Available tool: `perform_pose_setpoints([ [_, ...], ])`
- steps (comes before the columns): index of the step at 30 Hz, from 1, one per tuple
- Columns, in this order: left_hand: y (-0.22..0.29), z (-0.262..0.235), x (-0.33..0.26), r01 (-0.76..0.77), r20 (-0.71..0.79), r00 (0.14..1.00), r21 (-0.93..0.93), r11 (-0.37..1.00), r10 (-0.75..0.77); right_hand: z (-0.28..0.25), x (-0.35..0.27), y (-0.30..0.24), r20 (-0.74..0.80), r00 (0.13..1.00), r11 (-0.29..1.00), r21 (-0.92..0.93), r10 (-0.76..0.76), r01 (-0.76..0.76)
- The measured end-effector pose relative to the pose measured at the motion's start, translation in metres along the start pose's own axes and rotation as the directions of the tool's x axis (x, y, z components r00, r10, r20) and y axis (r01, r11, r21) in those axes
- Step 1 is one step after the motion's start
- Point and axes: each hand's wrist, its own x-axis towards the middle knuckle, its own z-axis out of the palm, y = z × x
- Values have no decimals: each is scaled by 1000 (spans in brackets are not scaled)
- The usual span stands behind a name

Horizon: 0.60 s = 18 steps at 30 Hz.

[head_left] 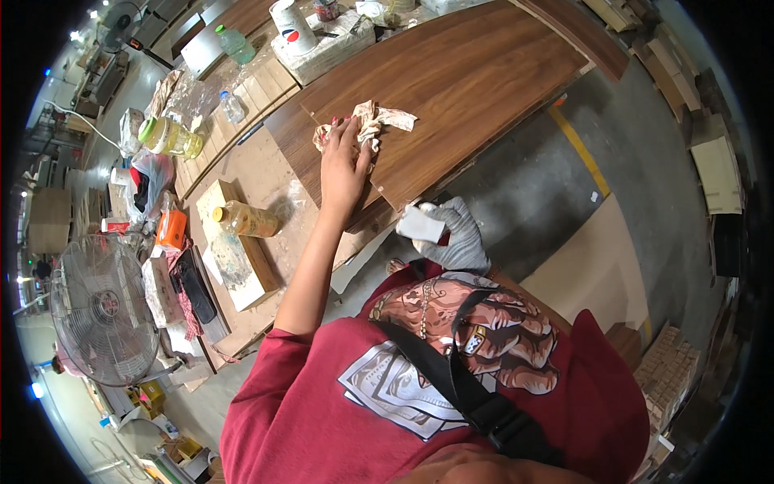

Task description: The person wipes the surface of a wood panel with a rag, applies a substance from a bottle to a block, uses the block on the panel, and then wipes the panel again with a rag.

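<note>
My bare left hand (344, 168) lies over a crumpled, brown-stained rag (373, 123), its fingers closed on the cloth near the left end of a brown wood-grain panel (459, 89). My right hand (463, 239), in a grey knit glove, is closed around a pale flat piece with a flared end (418, 227), shaped like a small scraper. It is held at the panel's near corner, in front of my body. Whether the piece touches the panel's edge I cannot tell. More wood-grain boards show beneath the panel.
Left of the panel, the workbench (266, 173) carries a bottle of yellowish liquid (246, 219) on a wooden block, a larger yellow jar (171, 137) and a small clear bottle (232, 106). A white cup (293, 28) stands beyond. A fan (105, 310) is at the far left.
</note>
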Motion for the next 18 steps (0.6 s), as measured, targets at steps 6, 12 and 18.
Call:
perform_pose_setpoints([
  [6,5,-6,6,80,49,996,-118,990,-75,-7,-1,8,260,966,997,-81,5,17],
  [12,26,-12,-16,11,244,969,-233,973,48,-52,59,5,-125,985,940,332,120,-73],
  [18,75,-23,-44,-265,384,881,-84,961,277,-77,171,85,-52,942,826,499,331,-262],
])
